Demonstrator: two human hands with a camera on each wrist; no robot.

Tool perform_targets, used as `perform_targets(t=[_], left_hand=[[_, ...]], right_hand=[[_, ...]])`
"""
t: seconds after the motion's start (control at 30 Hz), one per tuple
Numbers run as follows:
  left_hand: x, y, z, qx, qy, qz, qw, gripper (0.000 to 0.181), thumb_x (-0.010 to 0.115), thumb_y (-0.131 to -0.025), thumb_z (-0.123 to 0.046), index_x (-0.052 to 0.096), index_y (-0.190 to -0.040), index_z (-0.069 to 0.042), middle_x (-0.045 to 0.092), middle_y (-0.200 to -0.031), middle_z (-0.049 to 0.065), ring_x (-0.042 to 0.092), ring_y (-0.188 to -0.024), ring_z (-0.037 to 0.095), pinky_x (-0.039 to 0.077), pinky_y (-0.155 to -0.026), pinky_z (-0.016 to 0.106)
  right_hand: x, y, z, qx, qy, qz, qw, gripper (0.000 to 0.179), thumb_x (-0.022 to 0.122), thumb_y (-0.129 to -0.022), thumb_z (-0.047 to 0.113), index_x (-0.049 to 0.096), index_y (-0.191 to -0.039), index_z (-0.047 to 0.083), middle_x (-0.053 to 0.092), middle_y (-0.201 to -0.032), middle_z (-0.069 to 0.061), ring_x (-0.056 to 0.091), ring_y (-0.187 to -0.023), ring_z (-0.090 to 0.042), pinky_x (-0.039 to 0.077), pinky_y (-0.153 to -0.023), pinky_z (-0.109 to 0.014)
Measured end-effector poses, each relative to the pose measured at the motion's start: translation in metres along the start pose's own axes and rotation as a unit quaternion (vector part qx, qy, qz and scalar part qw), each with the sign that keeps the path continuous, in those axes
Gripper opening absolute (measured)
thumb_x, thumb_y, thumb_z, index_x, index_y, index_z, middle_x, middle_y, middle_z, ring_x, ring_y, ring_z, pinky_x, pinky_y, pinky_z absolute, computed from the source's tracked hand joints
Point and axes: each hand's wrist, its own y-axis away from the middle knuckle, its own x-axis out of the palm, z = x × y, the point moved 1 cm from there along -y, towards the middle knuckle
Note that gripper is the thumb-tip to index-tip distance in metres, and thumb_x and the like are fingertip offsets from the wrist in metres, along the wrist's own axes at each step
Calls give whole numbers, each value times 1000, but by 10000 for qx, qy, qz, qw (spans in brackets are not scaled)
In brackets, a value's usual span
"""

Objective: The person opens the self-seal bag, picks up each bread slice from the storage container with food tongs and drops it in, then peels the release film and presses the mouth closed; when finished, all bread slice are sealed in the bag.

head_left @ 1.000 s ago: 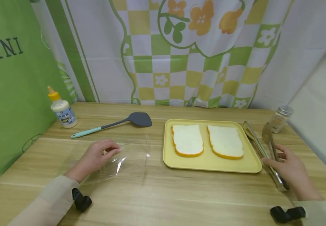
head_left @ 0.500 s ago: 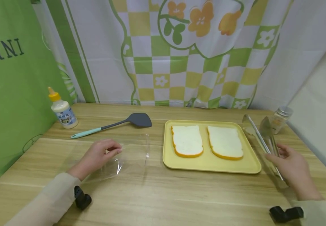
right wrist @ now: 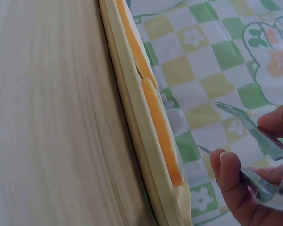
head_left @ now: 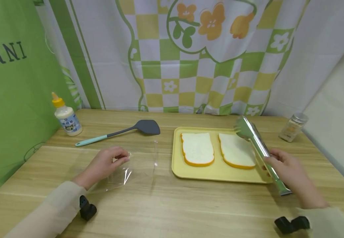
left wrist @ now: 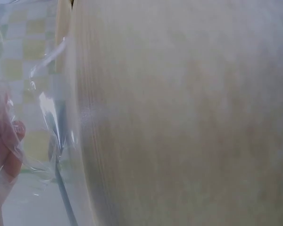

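My left hand [head_left: 105, 164] pinches the top of a clear plastic bag [head_left: 139, 167] that spreads over the table at the left; in the left wrist view the film wraps across the fingertips. My right hand [head_left: 289, 175] grips metal tongs [head_left: 259, 145] around the middle. Their scalloped heads point away from me and overlap the right-hand slice in the head view. The right wrist view shows the two tong arms apart. Two bread slices, a left slice [head_left: 197, 147] and a right slice [head_left: 236, 150], lie side by side on a yellow tray [head_left: 190, 173].
A turner with a teal handle [head_left: 93, 140] lies behind the bag. At the back left stands a squeeze bottle [head_left: 67, 119] with a yellow cap. A glass shaker jar [head_left: 294, 127] is at the back right. A checked curtain [head_left: 187, 76] hangs behind the table.
My right hand has lifted the tongs off the table at the tray's right side and carried them left over the tray's right edge. The left hand has stayed nearly still with the bag.
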Motion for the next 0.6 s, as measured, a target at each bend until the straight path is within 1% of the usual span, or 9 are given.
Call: perform_targets(t=[0.03,0.1,0.2,0.3,0.4,0.5,0.6], left_hand=[[0,0,0,-3,-4,1,10000,6,70,-80,-4,68,-85,-7,64,-80,-4,56,-73,5,51,-66,26],[0,1,1,-4,-12,3,10000,6,70,-80,-4,68,-85,-8,64,-80,-5,55,-73,5,50,-66,26],[0,0,1,-25,-27,28,10000,6,70,-80,-4,68,-85,-7,64,-80,-5,55,-72,5,50,-66,27],[0,0,1,-67,-67,68,9999,6,69,-81,-5,69,-86,-7,64,-80,-4,55,-73,5,50,-66,27],[-1,0,0,-111,-104,109,9998,5,68,-83,-7,69,-87,-7,65,-81,-1,56,-73,6,50,-66,27],[-1,0,0,-118,-115,139,9998,4,67,-84,-8,69,-87,-7,66,-82,1,57,-74,7,50,-66,28],[0,1,0,-109,-98,158,9998,5,65,-85,-7,69,-87,-8,66,-83,1,58,-75,7,51,-66,28]], right_hand=[[3,0,2,-27,-145,105,9998,53,46,-97,24,35,-132,-15,61,-101,-23,60,-65,-9,52,-54,-30],[9,-1,5,-123,-251,214,9994,52,45,-98,23,35,-132,-15,60,-101,-25,61,-66,-11,52,-54,-30],[17,-1,11,-277,-203,288,9990,50,46,-97,22,37,-131,-14,61,-97,-24,60,-63,-12,52,-53,-30],[25,-2,17,-424,-113,325,9985,46,46,-97,20,41,-129,-12,62,-89,-18,57,-60,-12,50,-51,-29],[33,-3,22,-519,-35,346,9980,43,47,-96,19,44,-127,-10,61,-85,-13,55,-57,-10,47,-49,-28],[39,-5,25,-538,-55,411,9977,42,48,-95,18,45,-127,-11,59,-89,-12,54,-57,-8,47,-49,-26],[45,-6,28,-552,-107,490,9972,42,48,-95,17,45,-127,-11,57,-93,-14,54,-58,-7,47,-50,-26]])
